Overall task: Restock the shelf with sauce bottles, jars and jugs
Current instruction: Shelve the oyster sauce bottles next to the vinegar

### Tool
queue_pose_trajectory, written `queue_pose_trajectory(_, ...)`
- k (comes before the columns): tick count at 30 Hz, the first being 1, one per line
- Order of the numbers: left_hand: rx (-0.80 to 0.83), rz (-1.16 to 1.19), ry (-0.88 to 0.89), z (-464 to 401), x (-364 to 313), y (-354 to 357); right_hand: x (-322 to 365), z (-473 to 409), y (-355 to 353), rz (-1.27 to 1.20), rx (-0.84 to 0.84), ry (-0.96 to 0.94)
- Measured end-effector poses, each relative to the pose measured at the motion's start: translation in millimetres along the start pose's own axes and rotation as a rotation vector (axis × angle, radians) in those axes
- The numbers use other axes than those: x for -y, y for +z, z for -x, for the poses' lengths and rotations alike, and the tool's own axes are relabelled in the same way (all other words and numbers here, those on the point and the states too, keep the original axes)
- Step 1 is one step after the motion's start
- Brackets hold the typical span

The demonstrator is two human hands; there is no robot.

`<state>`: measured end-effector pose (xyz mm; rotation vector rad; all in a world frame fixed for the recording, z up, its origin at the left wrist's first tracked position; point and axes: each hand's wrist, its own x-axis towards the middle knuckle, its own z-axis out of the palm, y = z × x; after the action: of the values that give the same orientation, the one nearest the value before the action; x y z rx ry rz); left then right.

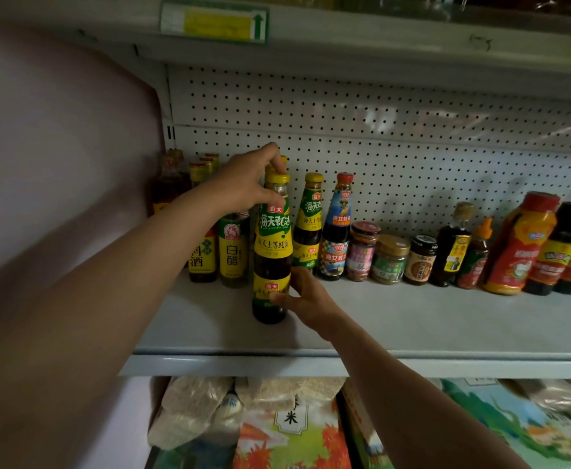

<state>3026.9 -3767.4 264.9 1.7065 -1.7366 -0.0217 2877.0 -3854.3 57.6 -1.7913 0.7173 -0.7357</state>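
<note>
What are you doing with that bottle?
A person is putting an oyster sauce bottle on the shelf. The left hand grips it near the yellow cap, and the right hand holds it near the bottom. It stands at the front, ahead of a row of other bottles and jars lined up along the pegboard back wall.

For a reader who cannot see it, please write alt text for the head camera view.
Two bare hands set an oyster sauce bottle upright on a white shelf: the left hand pinches its yellow cap, the right hand holds its base. Behind it stands a row of sauce bottles and jars against a pegboard back; rice bags lie below.
</note>
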Motion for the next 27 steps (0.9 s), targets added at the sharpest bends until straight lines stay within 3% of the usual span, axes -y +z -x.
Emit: queue_pose_trajectory(27, 0.109, -0.036, -0.029, -30, 21, 5, -11, -37, -6, 0.053, 0.012, -0.03)
